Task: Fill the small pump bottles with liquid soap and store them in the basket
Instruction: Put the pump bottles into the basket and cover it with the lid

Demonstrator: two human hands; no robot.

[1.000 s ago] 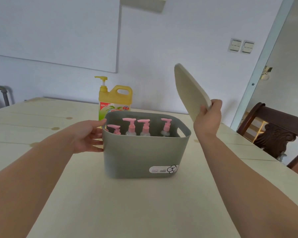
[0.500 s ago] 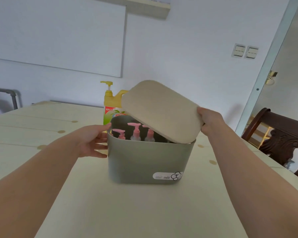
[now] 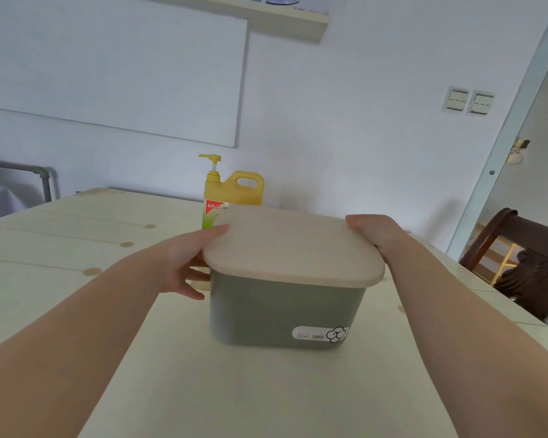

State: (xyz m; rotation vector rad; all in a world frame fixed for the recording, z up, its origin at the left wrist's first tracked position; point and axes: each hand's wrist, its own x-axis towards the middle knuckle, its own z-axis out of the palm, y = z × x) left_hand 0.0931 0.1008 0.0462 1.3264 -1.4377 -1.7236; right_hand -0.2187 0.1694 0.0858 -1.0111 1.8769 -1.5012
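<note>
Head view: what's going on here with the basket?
A person is fitting the beige lid onto the grey-green basket on the table. The right hand grips the lid's right edge; the left hand steadies the basket's left side with straight fingers. The lid covers the opening, so no small bottles show. A yellow soap jug stands behind.

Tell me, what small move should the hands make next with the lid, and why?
Probably press the lid down evenly until it seats: it lies over the basket, the left hand touches its left edge, and the right hand holds its far right corner.
</note>
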